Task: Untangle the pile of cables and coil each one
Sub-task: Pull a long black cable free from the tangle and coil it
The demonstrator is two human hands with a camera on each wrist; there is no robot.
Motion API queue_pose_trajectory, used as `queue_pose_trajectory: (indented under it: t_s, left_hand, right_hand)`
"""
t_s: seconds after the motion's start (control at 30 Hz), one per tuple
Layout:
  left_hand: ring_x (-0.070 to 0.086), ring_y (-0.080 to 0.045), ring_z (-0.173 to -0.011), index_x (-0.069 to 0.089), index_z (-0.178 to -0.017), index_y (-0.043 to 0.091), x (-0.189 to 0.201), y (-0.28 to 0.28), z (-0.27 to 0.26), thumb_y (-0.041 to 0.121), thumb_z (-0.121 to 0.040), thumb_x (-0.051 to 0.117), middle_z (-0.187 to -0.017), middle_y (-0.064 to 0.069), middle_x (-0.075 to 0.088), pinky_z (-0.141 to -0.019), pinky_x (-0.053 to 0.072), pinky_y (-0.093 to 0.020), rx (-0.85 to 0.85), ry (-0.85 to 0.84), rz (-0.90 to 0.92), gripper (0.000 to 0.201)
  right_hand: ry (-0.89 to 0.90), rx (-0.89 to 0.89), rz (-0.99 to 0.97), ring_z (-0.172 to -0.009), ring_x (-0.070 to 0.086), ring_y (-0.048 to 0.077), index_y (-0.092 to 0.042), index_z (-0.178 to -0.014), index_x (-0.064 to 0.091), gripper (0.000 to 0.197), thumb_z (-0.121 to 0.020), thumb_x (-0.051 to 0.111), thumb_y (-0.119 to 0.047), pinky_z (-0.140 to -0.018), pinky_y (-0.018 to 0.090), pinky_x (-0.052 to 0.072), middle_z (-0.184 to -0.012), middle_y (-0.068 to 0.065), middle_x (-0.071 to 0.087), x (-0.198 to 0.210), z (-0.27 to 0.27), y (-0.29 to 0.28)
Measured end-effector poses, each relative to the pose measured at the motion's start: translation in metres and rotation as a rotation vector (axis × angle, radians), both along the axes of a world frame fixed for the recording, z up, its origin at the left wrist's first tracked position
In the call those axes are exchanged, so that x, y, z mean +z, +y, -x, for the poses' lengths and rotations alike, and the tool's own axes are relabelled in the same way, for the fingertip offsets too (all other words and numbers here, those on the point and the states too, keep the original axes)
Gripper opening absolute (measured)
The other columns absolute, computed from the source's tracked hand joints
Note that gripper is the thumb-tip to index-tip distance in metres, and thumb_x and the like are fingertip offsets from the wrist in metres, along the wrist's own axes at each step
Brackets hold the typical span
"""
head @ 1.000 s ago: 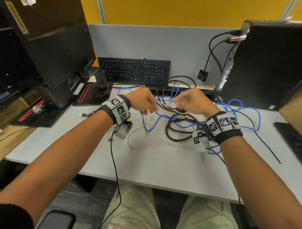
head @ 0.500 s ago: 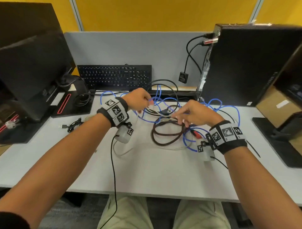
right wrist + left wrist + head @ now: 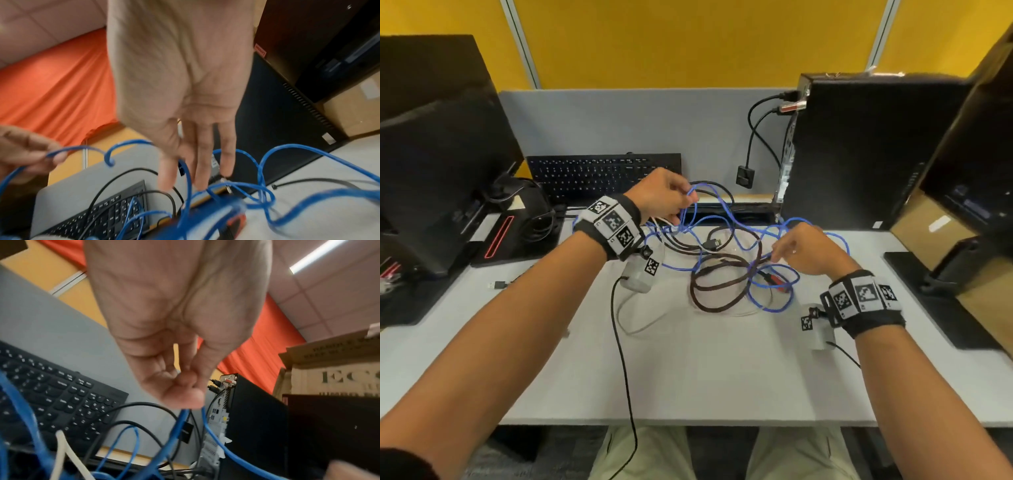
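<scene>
A tangle of cables lies mid-desk: a long blue cable (image 3: 739,219), a brown braided cable (image 3: 722,301) in loose rings, a white cable (image 3: 640,329) and a black cable with a plug (image 3: 710,244). My left hand (image 3: 674,202) is raised at the back left of the pile and pinches a loop of the blue cable (image 3: 180,423) between thumb and fingertips (image 3: 191,395). My right hand (image 3: 787,250) hovers over the pile's right side with its fingers straight. In the right wrist view a blue strand (image 3: 187,175) runs between the spread fingers (image 3: 197,177), which grip nothing.
A black keyboard (image 3: 602,174) leans on the grey partition behind the pile. A monitor (image 3: 438,154) stands at the left, a black PC tower (image 3: 866,150) with plugged leads at the right, and a monitor base (image 3: 941,301) beyond it. A small USB plug (image 3: 498,284) lies left.
My left hand has risen, pulling a blue loop up off the pile. My right hand has drifted right and opened its fingers over the blue strands.
</scene>
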State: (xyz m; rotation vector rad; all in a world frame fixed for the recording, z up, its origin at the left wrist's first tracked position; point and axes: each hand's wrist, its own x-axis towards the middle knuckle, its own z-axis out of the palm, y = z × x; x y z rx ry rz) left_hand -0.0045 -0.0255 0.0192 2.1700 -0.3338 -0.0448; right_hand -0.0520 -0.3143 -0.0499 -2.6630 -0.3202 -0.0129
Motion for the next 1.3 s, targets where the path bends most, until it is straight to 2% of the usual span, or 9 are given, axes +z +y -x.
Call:
queue_pose_trajectory:
  t_s: [0.13,0.3,0.4,0.57,0.67,0.8,0.93,1.13,1.3]
  left_hand:
    - [0.062,-0.017,-0.071,0.079,-0.099,0.011,-0.012,0.019,-0.001,0.012,-0.093,0.068,-0.085,0.0,0.068,-0.058,0.058,-0.026,-0.097,0.129,-0.415,0.013]
    - [0.071,-0.025,-0.07,0.078,-0.097,0.002,-0.05,0.027,0.009,0.01,-0.09,0.068,-0.087,-0.01,0.075,-0.073,0.063,-0.033,-0.119,0.235,-0.639,0.015]
    - [0.068,-0.017,-0.06,0.076,-0.092,-0.003,-0.07,0.024,0.015,0.01,-0.089,0.065,-0.076,-0.013,0.075,-0.077,0.061,-0.029,-0.109,0.28,-0.625,0.018]
    - [0.061,-0.005,-0.042,0.074,-0.086,0.001,-0.091,0.013,0.024,0.005,-0.088,0.068,-0.064,-0.006,0.068,-0.065,0.059,-0.024,-0.103,0.336,-0.572,0.007]
    - [0.063,-0.008,-0.046,0.073,-0.092,-0.003,-0.094,0.009,0.025,0.006,-0.091,0.067,-0.061,-0.004,0.067,-0.07,0.061,-0.027,-0.085,0.313,-0.538,0.011]
    - [0.068,-0.016,-0.06,0.075,-0.097,-0.004,-0.097,0.011,0.025,0.011,-0.092,0.067,-0.077,-0.011,0.075,-0.075,0.061,-0.027,-0.099,0.299,-0.515,0.018]
    - [0.068,-0.01,-0.063,0.077,-0.094,-0.001,-0.098,0.016,0.021,0.024,-0.094,0.067,-0.08,-0.009,0.076,-0.083,0.059,-0.026,-0.129,0.273,-0.476,0.027]
    - [0.075,-0.02,-0.067,0.076,-0.093,0.001,-0.06,0.03,0.006,0.009,-0.093,0.066,-0.087,-0.018,0.076,-0.067,0.062,-0.029,-0.105,0.13,-0.209,0.012]
    - [0.072,-0.021,-0.056,0.062,-0.114,0.006,-0.012,0.037,-0.016,0.012,-0.094,0.067,-0.069,-0.01,0.073,-0.061,0.062,-0.035,0.112,-0.185,0.086,0.022]
  right_hand:
    - [-0.215,-0.266,-0.099,-0.095,0.066,0.033,-0.012,-0.077,0.074,0.029,-0.086,0.054,0.006,-0.087,0.026,0.041,-0.088,0.013,0.075,0.026,-0.024,0.002]
    - [-0.08,0.166,0.046,-0.096,0.07,0.03,0.0,-0.092,0.077,0.021,-0.092,0.057,-0.002,-0.091,0.042,0.056,-0.096,0.013,0.077,0.05,-0.058,0.063]
    - [0.071,0.266,0.244,-0.091,0.07,0.037,0.007,-0.095,0.074,0.021,-0.092,0.056,-0.004,-0.083,0.049,0.059,-0.097,0.02,0.075,0.042,-0.079,0.099]
    - [0.141,0.278,0.489,-0.089,0.068,0.037,-0.002,-0.111,0.074,0.028,-0.087,0.076,-0.017,-0.088,0.046,0.059,-0.1,0.017,0.071,0.01,-0.094,0.128]
    - [0.127,0.291,0.555,-0.1,0.065,0.031,-0.011,-0.104,0.074,0.028,-0.079,0.085,-0.018,-0.088,0.042,0.057,-0.112,0.01,0.062,0.004,-0.1,0.133]
    - [0.044,0.272,0.549,-0.098,0.064,0.026,-0.016,-0.101,0.074,0.018,-0.083,0.077,-0.014,-0.082,0.037,0.056,-0.111,0.004,0.066,0.01,-0.101,0.131]
    - [-0.19,0.182,0.062,-0.085,0.065,0.022,-0.01,-0.099,0.08,0.017,-0.095,0.065,-0.017,-0.077,0.034,0.052,-0.093,0.006,0.076,0.041,-0.103,0.119]
    - [-0.417,-0.099,-0.762,-0.067,0.06,0.007,-0.002,-0.101,0.077,0.016,-0.097,0.067,-0.014,-0.076,0.026,0.055,-0.081,0.005,0.071,0.096,-0.105,0.103]
    - [-0.477,0.042,-1.377,-0.067,0.064,0.012,0.007,-0.107,0.069,0.016,-0.097,0.066,-0.005,-0.072,0.028,0.06,-0.08,0.011,0.067,0.135,-0.088,0.1]
